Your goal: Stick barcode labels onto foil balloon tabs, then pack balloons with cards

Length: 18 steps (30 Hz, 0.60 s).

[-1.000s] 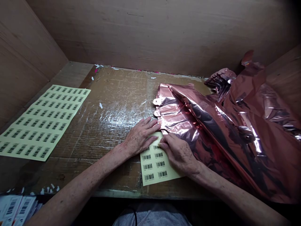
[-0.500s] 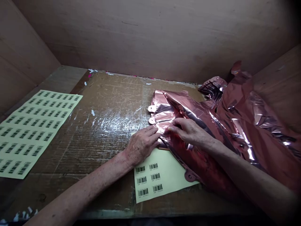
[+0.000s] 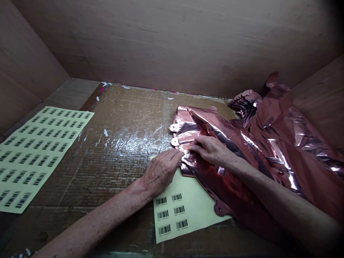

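Observation:
A stack of folded rose-gold foil balloons (image 3: pixel 217 125) lies on the right, with small holed tabs along its left edge. My left hand (image 3: pixel 162 170) is closed at that edge, fingertips pinching the foil just below two tabs. Close beside it, my right hand (image 3: pixel 212 148) pinches the foil's upper surface between thumb and forefinger. Whether a small sticker is between those fingers I cannot make out. Partly beneath the foil and my left hand lies a pale yellow sheet of barcode stickers (image 3: pixel 199 204), largely bare backing, with several labels at its left.
Another barcode sticker sheet (image 3: pixel 44 143), nearly full, lies at the left. Taped cardboard (image 3: pixel 129 118) covers the table, with white scraps on it. More crumpled foil (image 3: pixel 290 129) is heaped at the right. Wooden panels (image 3: pixel 172 43) enclose the back and sides.
The whole view has shifted slightly down. My left hand's fingers have drawn closer together at the foil edge, and my right fingertips have moved slightly left.

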Motion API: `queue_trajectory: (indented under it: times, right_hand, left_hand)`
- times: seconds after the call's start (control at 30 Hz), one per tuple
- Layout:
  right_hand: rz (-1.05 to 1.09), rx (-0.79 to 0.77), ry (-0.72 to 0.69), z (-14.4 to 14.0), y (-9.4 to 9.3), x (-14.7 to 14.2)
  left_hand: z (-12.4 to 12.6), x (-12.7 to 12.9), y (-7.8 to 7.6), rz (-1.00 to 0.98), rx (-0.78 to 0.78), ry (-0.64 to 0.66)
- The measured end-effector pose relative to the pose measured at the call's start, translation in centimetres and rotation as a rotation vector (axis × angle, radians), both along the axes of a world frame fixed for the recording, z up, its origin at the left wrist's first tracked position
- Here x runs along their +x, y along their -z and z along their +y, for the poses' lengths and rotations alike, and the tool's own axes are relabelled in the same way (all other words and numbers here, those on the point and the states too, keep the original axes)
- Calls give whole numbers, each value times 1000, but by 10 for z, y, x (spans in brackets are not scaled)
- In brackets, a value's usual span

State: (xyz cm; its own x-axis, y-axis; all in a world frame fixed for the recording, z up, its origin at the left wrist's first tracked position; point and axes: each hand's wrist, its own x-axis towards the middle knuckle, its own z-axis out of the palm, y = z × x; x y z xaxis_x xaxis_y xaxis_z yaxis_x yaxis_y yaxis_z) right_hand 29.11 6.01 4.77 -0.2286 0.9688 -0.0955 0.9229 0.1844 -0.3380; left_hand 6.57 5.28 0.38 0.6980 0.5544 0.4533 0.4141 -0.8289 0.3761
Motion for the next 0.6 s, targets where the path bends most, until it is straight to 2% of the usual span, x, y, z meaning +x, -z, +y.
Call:
queue_trajectory:
  times: [0.1, 0.2, 0.3, 0.43, 0.5, 0.6]
  right_hand:
    - [-74, 112, -4, -11, -2, -5]
    - [-152, 265, 44, -32, -5, -17]
    - [-269, 383, -50, -53, -2, -38]
    - [-468, 397, -161, -60, 3, -57]
    - [-409, 362, -144, -56, 1, -54]
    - [-78, 258, -51, -46, -8, -36]
  left_hand:
    - [1, 1, -4, 142, 7, 0]
    - [2, 2, -7, 176, 3, 20]
    - [5, 2, -9, 115, -11, 40]
    - [10, 3, -16, 45, -13, 39]
    - [13, 3, -20, 10, -37, 32]
    - [16, 3, -24, -61, -129, 56]
